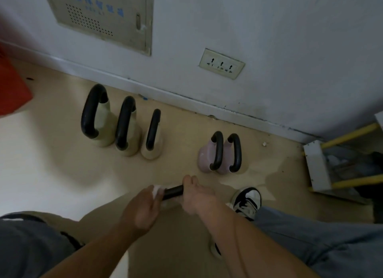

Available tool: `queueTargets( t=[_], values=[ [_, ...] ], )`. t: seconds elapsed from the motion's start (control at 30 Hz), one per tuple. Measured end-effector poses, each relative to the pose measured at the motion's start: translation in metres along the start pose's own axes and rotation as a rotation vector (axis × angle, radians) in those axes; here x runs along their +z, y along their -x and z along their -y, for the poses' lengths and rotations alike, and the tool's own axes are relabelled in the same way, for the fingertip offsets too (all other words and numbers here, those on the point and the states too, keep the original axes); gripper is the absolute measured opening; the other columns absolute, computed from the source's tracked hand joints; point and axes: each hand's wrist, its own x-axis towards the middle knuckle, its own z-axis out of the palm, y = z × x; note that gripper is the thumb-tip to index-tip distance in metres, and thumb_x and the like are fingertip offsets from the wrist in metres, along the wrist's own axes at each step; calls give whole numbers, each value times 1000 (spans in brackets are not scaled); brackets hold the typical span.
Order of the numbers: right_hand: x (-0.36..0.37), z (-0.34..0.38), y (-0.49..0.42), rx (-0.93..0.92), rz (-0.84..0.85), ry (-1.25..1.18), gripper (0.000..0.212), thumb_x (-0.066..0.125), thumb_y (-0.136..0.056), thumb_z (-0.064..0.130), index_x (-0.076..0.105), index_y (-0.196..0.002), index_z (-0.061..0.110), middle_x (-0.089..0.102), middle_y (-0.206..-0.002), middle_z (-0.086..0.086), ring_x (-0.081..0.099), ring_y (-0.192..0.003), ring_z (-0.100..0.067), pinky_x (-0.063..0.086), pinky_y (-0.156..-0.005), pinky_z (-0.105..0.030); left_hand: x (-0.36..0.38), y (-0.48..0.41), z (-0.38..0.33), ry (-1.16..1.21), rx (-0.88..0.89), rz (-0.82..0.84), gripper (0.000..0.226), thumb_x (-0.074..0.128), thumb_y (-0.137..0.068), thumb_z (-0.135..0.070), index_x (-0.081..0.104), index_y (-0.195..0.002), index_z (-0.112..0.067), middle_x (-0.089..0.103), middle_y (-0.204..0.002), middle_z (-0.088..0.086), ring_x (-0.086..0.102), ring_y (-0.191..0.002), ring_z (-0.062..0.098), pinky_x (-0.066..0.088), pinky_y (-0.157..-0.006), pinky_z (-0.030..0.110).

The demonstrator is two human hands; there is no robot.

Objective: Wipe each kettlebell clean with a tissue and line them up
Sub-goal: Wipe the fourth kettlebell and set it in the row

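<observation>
Three beige kettlebells with black handles stand in a row near the wall: a large one [103, 122], a middle one [129, 130] and a smaller one [153, 139]. Two pink kettlebells [219, 153] stand side by side to their right. Close to me, my right hand [196, 192] grips the black handle [173, 191] of another kettlebell, whose body is hidden below my hands. My left hand [143, 207] presses a white tissue [156, 190] around the handle's left end.
A grey wall with a socket plate [221, 64] and a metal panel [99, 14] runs behind the kettlebells. A red object [12, 87] is at the far left. A yellow-and-white rack [339, 163] stands at the right. My shoe [247, 201] rests on the beige floor.
</observation>
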Motion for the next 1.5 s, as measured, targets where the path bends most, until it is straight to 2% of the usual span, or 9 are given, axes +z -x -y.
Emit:
queueTargets(
  t=[0.4,0.57,0.67,0.77,0.93,1.07,1.23,1.4,1.5],
  values=[
    [5,-2,-7,-22,-31,-11,36,44,-105,29,31,-136,14,39,-137,-9,62,-112,-37,41,-83,-45,-2,7,8,62,-85,-44,60,11,-99,-63,61,-111,-31,64,-99,-4,62,-95,16,46,-83,30],
    [-5,-9,-10,-46,134,-12,68,43,-106,30,7,-162,14,15,-164,-9,43,-141,-34,42,-107,-47,14,1,-59,72,99,-10,46,28,-106,-49,61,-125,-23,65,-120,-6,58,-110,13,45,-97,29],
    [2,-9,-8,-47,22,-23,37,45,-105,23,30,-138,13,37,-141,-9,59,-115,-37,44,-84,-44,-2,3,-7,21,45,25,51,24,-104,-52,58,-133,-27,63,-128,-5,57,-119,16,42,-97,26],
    [2,-10,-12,-40,35,-57,43,53,-103,36,31,-133,14,38,-134,-7,60,-110,-36,48,-88,-45,-1,-1,-6,31,-68,41,59,17,-100,-58,61,-119,-24,67,-116,2,61,-110,21,44,-86,28],
    [-3,-13,-9,-18,114,-34,63,51,-105,28,18,-157,10,30,-159,-12,53,-131,-34,44,-105,-41,10,5,-43,46,169,38,48,26,-108,-39,37,-154,-26,43,-154,-6,36,-140,9,22,-119,27],
    [2,-11,-12,-39,34,-55,32,54,-99,24,31,-120,17,37,-132,-8,61,-99,-36,51,-85,-46,-4,15,12,155,-176,37,52,20,-105,-51,38,-150,-34,51,-147,-4,48,-132,14,33,-101,18],
    [-4,-9,-14,-77,16,-85,30,52,-102,34,34,-118,18,39,-127,-8,60,-101,-38,50,-89,-50,25,14,3,0,141,26,51,20,-105,-33,28,-156,-34,38,-155,-9,29,-147,15,20,-120,32],
    [-1,-8,-15,-76,-14,-115,33,55,-98,35,33,-117,19,40,-127,-5,59,-98,-34,50,-87,-47,9,16,-2,169,117,-27,40,25,-108,-36,50,-140,-38,59,-124,-12,54,-118,11,40,-104,26],
    [-2,-11,-15,-131,24,-117,44,53,-101,38,35,-133,15,34,-134,-7,56,-107,-33,48,-89,-44,18,12,-42,116,185,-3,47,30,-107,-42,47,-145,-21,49,-141,-4,46,-128,14,33,-110,24]
  ],
)
